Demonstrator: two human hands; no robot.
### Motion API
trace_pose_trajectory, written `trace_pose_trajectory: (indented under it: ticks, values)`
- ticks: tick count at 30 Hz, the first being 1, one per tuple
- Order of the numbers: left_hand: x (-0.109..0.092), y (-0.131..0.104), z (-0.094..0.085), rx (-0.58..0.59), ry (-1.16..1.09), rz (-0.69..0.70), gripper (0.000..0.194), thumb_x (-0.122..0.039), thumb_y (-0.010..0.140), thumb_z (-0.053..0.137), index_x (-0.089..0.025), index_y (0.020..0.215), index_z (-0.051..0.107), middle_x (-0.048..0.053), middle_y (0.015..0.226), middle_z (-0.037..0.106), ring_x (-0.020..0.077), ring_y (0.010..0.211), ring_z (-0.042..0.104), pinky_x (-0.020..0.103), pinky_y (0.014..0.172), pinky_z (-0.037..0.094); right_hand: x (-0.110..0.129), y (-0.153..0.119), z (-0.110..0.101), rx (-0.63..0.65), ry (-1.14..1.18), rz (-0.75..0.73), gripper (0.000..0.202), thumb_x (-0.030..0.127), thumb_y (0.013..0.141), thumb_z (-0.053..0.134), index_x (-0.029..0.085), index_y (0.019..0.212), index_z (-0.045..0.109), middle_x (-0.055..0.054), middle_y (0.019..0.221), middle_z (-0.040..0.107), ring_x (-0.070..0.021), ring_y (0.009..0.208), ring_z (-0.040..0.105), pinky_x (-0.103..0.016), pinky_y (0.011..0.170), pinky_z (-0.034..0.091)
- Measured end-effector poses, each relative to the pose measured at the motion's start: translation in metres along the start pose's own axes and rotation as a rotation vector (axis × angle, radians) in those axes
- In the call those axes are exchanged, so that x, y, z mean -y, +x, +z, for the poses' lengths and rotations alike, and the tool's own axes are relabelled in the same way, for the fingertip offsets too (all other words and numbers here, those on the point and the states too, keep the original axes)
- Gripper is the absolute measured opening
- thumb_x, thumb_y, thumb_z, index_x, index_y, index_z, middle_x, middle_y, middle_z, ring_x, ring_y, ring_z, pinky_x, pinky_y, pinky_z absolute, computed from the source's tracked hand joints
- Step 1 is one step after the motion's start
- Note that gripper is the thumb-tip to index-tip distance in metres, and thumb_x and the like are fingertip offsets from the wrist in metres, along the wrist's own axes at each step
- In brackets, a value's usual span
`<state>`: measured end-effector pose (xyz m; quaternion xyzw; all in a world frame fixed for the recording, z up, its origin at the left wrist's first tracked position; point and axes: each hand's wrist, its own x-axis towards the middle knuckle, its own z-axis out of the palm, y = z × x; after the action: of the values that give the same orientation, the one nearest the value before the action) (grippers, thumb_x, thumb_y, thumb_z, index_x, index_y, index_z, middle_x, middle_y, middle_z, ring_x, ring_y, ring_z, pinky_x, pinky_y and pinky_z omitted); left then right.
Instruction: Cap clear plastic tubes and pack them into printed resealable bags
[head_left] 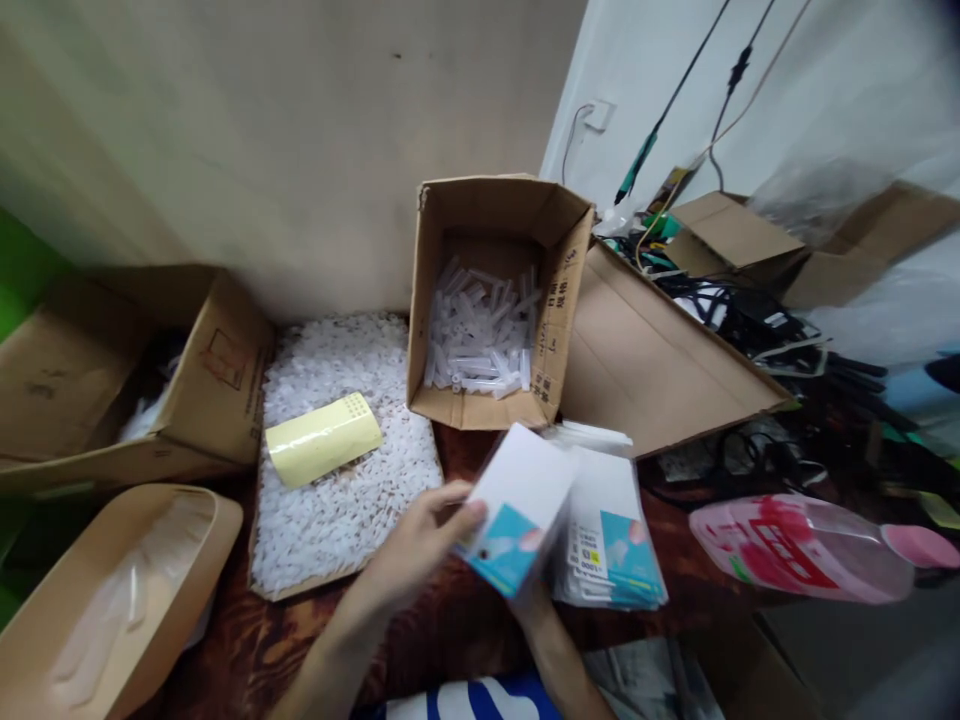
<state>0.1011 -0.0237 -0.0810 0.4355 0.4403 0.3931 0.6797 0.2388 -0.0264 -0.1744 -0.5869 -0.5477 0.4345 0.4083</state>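
Note:
My left hand (433, 525) pinches the left edge of a flat card packet (517, 505), white above with a teal printed lower part. The packet is tilted over the dark wooden table. My right hand (531, 598) is behind its lower end, and its fingers are hidden, so I cannot tell whether they grip it. Just to the right lies a stack of similar card packets (611, 520) with teal and yellow print. Beyond the packets, an open cardboard box (574, 330) contains many small clear plastic tubes (480, 340).
Left of my hands, many small white pieces (337, 360) cover a board, with a yellow sheet (324, 440) on top. A beige bin (225, 525) and a cardboard box (232, 370) stand farther left. A pink bottle (795, 548) lies at right, near tangled cables (757, 330).

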Motion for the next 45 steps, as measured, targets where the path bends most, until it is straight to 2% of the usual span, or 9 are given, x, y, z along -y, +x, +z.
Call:
trace_pose_trajectory:
  ticks: [2, 7, 16, 19, 26, 31, 36, 40, 45]
  values:
    - [0.009, -0.026, -0.035, -0.176, -0.117, -0.072, 0.04, -0.05, 0.085, 0.071, -0.013, 0.1, 0.074, 0.009, 0.092, 0.075, 0.022, 0.081, 0.067, 0.029, 0.072, 0.053, 0.001, -0.003, -0.005, -0.057, 0.145, -0.05, 0.01, 0.024, 0.091, 0.057, 0.017, 0.096, 0.061, -0.004, 0.086, 0.074, -0.015, 0.076, 0.07, -0.022, 0.062, 0.059]
    - [0.048, -0.079, -0.089, -0.373, -0.199, -0.238, 0.045, -0.047, 0.068, 0.087, -0.01, 0.092, 0.076, 0.009, 0.074, 0.074, 0.0186, 0.064, 0.066, 0.024, 0.06, 0.05, 0.014, 0.007, 0.002, -0.136, 0.598, -0.061, 0.042, 0.026, 0.081, 0.079, 0.021, 0.111, 0.05, -0.008, 0.097, 0.077, -0.0202, 0.089, 0.075, -0.031, 0.081, 0.06]
    - [0.067, -0.099, -0.084, -0.345, -0.338, -0.203, 0.065, -0.047, 0.07, 0.087, -0.011, 0.121, 0.07, 0.013, 0.092, 0.077, 0.0179, 0.073, 0.068, 0.023, 0.064, 0.051, 0.03, 0.011, 0.038, 0.114, 0.659, 0.014, 0.038, 0.029, 0.078, 0.083, 0.023, 0.102, 0.054, 0.0, 0.083, 0.073, -0.0151, 0.066, 0.069, -0.023, 0.059, 0.053]
    - [0.066, -0.099, -0.086, -0.432, -0.303, -0.126, 0.054, -0.05, 0.08, 0.078, -0.012, 0.118, 0.072, 0.012, 0.101, 0.076, 0.0183, 0.083, 0.067, 0.022, 0.069, 0.05, 0.03, 0.01, 0.041, 0.292, 0.475, -0.013, 0.018, 0.036, 0.087, 0.073, 0.019, 0.093, 0.067, -0.006, 0.093, 0.075, -0.0196, 0.08, 0.071, -0.028, 0.07, 0.054]
    - [0.075, -0.121, -0.097, -0.57, -0.249, -0.047, 0.053, -0.053, 0.088, 0.067, -0.015, 0.125, 0.069, 0.013, 0.111, 0.074, 0.0209, 0.086, 0.068, 0.025, 0.07, 0.051, 0.044, 0.021, 0.051, 0.758, 0.229, -0.229, 0.026, 0.026, 0.096, 0.054, 0.024, 0.091, 0.08, -0.006, 0.137, 0.064, -0.0282, 0.125, 0.058, -0.04, 0.105, 0.043]
    - [0.078, -0.171, -0.106, -0.657, -0.255, 0.104, 0.081, -0.062, 0.067, 0.083, -0.011, 0.128, 0.064, 0.017, 0.112, 0.073, 0.03, 0.098, 0.07, 0.034, 0.085, 0.056, 0.107, 0.046, 0.124, 0.709, 0.139, -0.535, 0.011, 0.014, 0.086, 0.06, 0.018, 0.082, 0.069, -0.008, 0.098, 0.071, -0.0217, 0.095, 0.066, -0.031, 0.084, 0.05]
    - [0.071, -0.212, -0.098, -0.812, -0.306, 0.17, 0.084, -0.056, 0.06, 0.088, -0.012, 0.127, 0.062, 0.013, 0.089, 0.076, 0.027, 0.074, 0.072, 0.031, 0.065, 0.058, 0.183, 0.03, 0.237, 1.186, -0.663, -1.193, 0.016, 0.009, 0.084, 0.062, 0.016, 0.095, 0.072, -0.012, 0.104, 0.074, -0.0246, 0.098, 0.07, -0.03, 0.076, 0.052]
    - [0.069, -0.217, -0.088, -0.947, -0.28, 0.239, 0.074, -0.052, 0.065, 0.086, -0.015, 0.125, 0.062, 0.01, 0.087, 0.076, 0.0247, 0.069, 0.072, 0.029, 0.06, 0.057, 0.195, -0.002, 0.289, 1.271, -1.066, -1.186, 0.023, -0.001, 0.085, 0.054, 0.007, 0.093, 0.074, -0.021, 0.1, 0.075, -0.0321, 0.096, 0.073, -0.038, 0.074, 0.055]
    - [0.084, -0.209, -0.093, -0.982, -0.153, 0.233, 0.064, -0.04, 0.068, 0.086, -0.015, 0.122, 0.062, 0.013, 0.105, 0.076, 0.0298, 0.094, 0.074, 0.033, 0.081, 0.059, 0.178, -0.002, 0.294, 1.376, -1.017, -1.143, 0.019, 0.003, 0.079, 0.063, 0.005, 0.093, 0.075, -0.023, 0.104, 0.075, -0.0342, 0.103, 0.071, -0.041, 0.082, 0.056]
